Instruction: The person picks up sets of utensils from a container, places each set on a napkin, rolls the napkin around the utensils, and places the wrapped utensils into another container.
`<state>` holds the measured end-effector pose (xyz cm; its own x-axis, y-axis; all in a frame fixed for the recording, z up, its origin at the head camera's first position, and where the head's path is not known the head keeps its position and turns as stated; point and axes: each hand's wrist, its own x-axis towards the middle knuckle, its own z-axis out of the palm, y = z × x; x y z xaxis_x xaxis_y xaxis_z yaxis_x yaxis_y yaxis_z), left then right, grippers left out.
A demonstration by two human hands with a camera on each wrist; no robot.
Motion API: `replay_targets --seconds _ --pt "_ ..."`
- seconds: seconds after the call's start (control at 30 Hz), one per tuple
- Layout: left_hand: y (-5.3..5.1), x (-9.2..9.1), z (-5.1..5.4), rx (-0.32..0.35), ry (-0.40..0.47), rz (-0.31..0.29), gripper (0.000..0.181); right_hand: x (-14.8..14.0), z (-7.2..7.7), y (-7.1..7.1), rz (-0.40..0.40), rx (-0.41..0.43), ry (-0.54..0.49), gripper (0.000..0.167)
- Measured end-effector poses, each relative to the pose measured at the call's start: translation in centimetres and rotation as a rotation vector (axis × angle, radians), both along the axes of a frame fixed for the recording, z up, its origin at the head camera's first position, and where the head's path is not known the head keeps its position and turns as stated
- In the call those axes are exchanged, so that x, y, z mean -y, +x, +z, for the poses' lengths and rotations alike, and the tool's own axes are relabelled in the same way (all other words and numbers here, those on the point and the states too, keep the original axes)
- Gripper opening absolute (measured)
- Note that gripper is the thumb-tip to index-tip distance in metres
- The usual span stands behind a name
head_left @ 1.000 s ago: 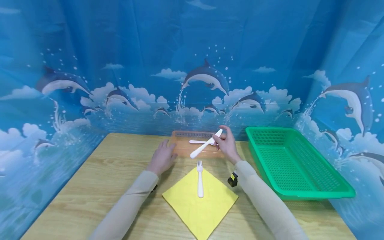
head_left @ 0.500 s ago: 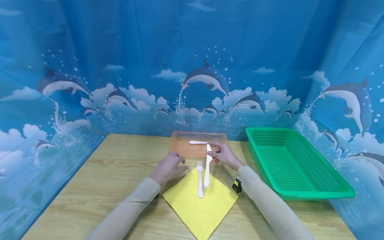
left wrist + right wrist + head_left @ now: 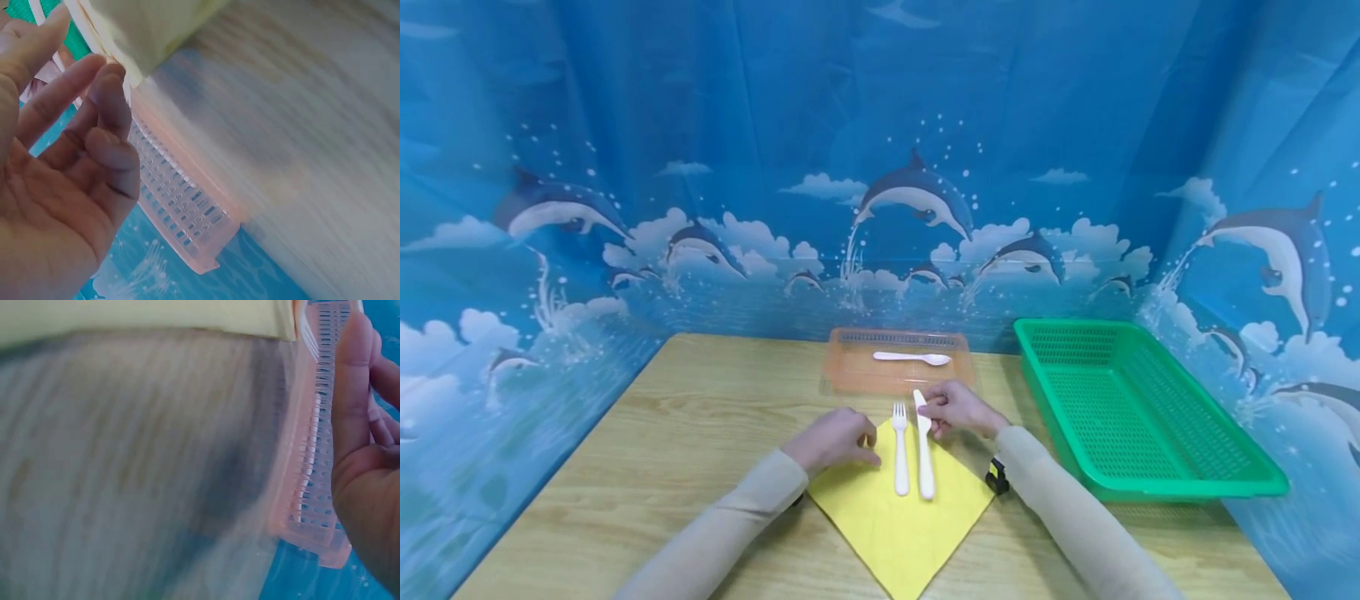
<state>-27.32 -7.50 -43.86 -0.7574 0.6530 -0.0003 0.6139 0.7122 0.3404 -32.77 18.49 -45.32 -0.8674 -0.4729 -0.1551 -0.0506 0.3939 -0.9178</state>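
In the head view my right hand (image 3: 961, 410) pinches a white plastic knife (image 3: 924, 454) near its blade end, handle toward me, over the yellow napkin (image 3: 898, 537). Left of the knife and nearly parallel to it lies a white fork (image 3: 900, 454), tines pointing away. My left hand (image 3: 841, 440) hovers by the napkin's left side with loosely bent fingers and nothing in them; its palm shows in the left wrist view. Behind the napkin, a white spoon (image 3: 912, 357) lies in the orange plastic basket (image 3: 850, 375).
A large green basket (image 3: 1071, 417) stands at the right of the wooden table (image 3: 700, 417). The orange basket sits close to the blue dolphin-print curtain (image 3: 775, 192) that encloses the table's back and sides.
My right hand has brought the knife from above the orange basket toward me, turning it lengthwise beside the fork. My left hand has left the basket's side and moved nearer the napkin.
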Motion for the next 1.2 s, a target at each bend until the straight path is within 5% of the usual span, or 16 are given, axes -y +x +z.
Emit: replay_targets --seconds 0.33,0.63,0.9,1.2 --pt "0.5 -0.2 -0.3 0.112 0.004 -0.054 0.023 0.3 -0.7 0.2 -0.053 0.037 -0.006 0.02" --pt "1.1 0.2 -0.4 0.065 0.007 -0.13 0.035 0.6 -1.3 -0.1 -0.025 0.068 -0.005 0.022" --pt "2.1 -0.2 -0.1 0.092 -0.135 -0.072 0.052 0.8 -1.3 -0.3 -0.035 0.082 0.002 0.023" --pt "2.5 0.1 0.1 0.129 -0.163 -0.043 0.058 1.1 -1.7 -0.4 -0.067 0.108 0.009 0.023"
